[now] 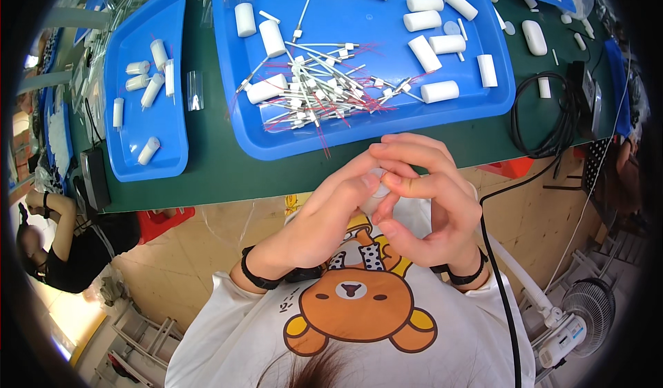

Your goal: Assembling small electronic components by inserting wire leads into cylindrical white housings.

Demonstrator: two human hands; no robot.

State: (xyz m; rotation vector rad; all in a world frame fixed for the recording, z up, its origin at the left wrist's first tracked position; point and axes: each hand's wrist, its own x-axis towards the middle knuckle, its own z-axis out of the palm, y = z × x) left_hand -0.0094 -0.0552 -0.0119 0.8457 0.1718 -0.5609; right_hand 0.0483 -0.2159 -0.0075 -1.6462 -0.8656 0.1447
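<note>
Just past the table's near edge, my left hand (330, 212) is closed round a small whitish cylinder (380, 185), its round end facing up. My right hand (431, 205) pinches at the top of that same cylinder with thumb and forefinger, its other fingers curled behind. Fingers cover most of the cylinder. Beyond my hands is a large blue tray (359, 139). A heap of thin metal rods with white blocks and red wires (321, 87) lies in it, together with several white foam-like cylinders (440, 91).
A smaller blue tray (181, 136) with several white cylinders (147, 151) stands at the left, a clear tube (195, 89) beside it. Coiled black cable (556, 129) and a white rounded case (534, 38) lie at the right. A fan (583, 319) stands lower right; another person (76, 239) sits lower left.
</note>
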